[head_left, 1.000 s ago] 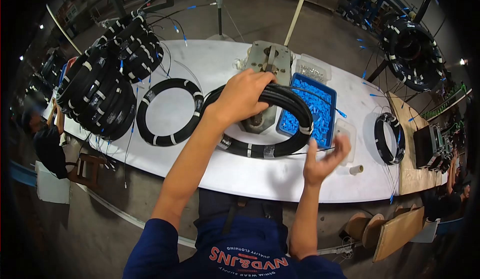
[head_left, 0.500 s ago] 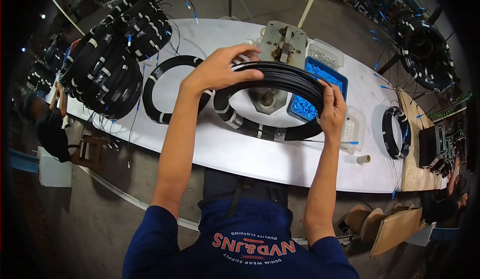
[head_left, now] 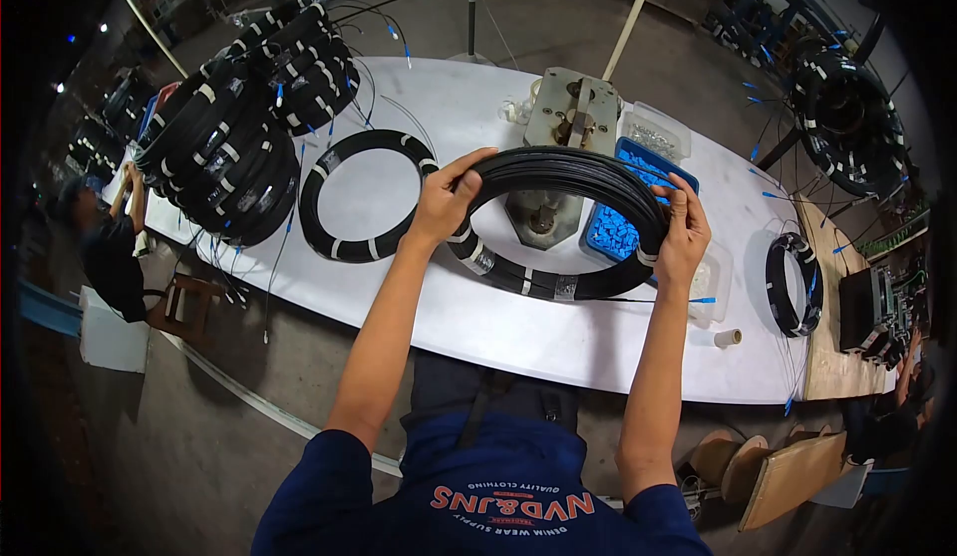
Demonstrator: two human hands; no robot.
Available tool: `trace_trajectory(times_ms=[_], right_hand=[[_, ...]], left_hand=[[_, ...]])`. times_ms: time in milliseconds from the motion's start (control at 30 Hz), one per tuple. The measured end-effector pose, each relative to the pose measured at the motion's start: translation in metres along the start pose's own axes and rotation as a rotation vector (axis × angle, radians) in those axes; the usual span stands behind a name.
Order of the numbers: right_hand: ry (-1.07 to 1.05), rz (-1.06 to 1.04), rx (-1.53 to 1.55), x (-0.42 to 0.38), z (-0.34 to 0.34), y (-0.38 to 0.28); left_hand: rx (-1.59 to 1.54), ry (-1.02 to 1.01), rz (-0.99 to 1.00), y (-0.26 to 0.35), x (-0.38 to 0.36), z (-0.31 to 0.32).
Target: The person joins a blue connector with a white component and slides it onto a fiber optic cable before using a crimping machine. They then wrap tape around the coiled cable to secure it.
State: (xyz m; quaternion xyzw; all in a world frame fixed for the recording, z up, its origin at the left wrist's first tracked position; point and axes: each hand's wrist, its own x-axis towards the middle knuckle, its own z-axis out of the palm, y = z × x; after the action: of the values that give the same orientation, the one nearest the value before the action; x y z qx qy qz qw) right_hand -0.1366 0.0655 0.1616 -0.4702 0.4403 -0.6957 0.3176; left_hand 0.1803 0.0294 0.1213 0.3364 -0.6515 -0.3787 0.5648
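A thick coil of black cable (head_left: 558,169), bound with pale tape wraps along its near side, is held up in front of me over the white table (head_left: 478,332). My left hand (head_left: 446,202) is closed round the coil's left side, thumb on the inner side. On the opposite side my right hand (head_left: 682,232) grips it, fingers at the upper right. A thin cable end with a blue connector (head_left: 704,300) sticks out below my right hand. Behind the coil stands a metal fixture (head_left: 573,108), partly covered by it. Another taped cable coil (head_left: 311,195) lies flat to the left.
A blue bin (head_left: 610,232) of small blue parts and clear plastic trays (head_left: 658,130) sit behind the coil. Stacked coils (head_left: 224,157) crowd the left end. A small coil (head_left: 793,272) and a cardboard tube (head_left: 729,338) are at right. People sit at both edges.
My left hand has come down from above the coil's top and now grasps its left side. My right hand keeps its hold. The whole view has shifted slightly.
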Motion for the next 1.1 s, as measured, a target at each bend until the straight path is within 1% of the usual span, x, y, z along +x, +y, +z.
trace_trajectory(times_ms=[133, 200, 267, 333, 433, 467, 533, 567, 633, 700, 767, 800, 867, 900, 967, 1000, 1100], right_hand=[[-0.022, -0.004, -0.092, 0.002, -0.009, 0.009], [-0.079, -0.021, -0.278, 0.004, -0.017, 0.018], [-0.041, -0.041, -0.265, 0.003, -0.017, 0.022], [0.023, -0.062, -0.254, -0.001, -0.018, 0.021], [0.071, -0.049, -0.237, -0.002, -0.027, 0.032], [0.076, -0.052, -0.237, 0.0, -0.031, 0.038], [0.061, 0.047, -0.182, 0.005, -0.039, 0.045], [0.065, 0.045, -0.186, 0.006, -0.041, 0.045], [0.052, 0.156, -0.073, 0.004, -0.043, 0.047], [0.062, 0.13, -0.093, 0.005, -0.043, 0.05], [-0.009, 0.098, -0.041, 0.002, -0.043, 0.049], [-0.003, 0.105, -0.044, -0.001, -0.044, 0.048], [-0.083, 0.031, -0.137, -0.007, -0.044, 0.045], [-0.079, 0.038, -0.14, -0.01, -0.044, 0.043], [-0.113, -0.057, -0.512, -0.016, -0.04, 0.038], [-0.075, -0.058, -0.5, -0.016, -0.036, 0.036], [-0.077, -0.053, -0.467, -0.015, -0.033, 0.037]], left_hand=[[-0.022, 0.018, -0.009, 0.004, -0.001, 0.006], [0.036, 0.019, -0.034, -0.001, 0.003, 0.008], [0.095, 0.021, -0.058, 0.005, 0.01, 0.01], [0.202, -0.02, -0.181, 0.011, 0.017, 0.013], [0.192, -0.044, -0.185, -0.001, 0.024, 0.019], [0.191, -0.049, -0.181, 0.004, 0.026, 0.023], [0.33, -0.061, 0.009, 0.015, 0.029, 0.032], [0.326, -0.064, 0.011, 0.019, 0.031, 0.035], [0.328, -0.092, -0.13, 0.024, 0.034, 0.037], [0.333, -0.093, -0.144, 0.022, 0.035, 0.036], [0.336, -0.095, -0.165, 0.014, 0.033, 0.032], [0.338, -0.099, -0.132, 0.01, 0.031, 0.03], [0.358, -0.104, -0.09, 0.008, 0.026, 0.026], [0.356, -0.11, -0.096, 0.007, 0.024, 0.025], [0.471, -0.09, -0.221, 0.009, 0.022, 0.024], [0.478, -0.043, -0.158, 0.009, 0.019, 0.026], [0.5, -0.075, -0.179, 0.01, 0.017, 0.018]])
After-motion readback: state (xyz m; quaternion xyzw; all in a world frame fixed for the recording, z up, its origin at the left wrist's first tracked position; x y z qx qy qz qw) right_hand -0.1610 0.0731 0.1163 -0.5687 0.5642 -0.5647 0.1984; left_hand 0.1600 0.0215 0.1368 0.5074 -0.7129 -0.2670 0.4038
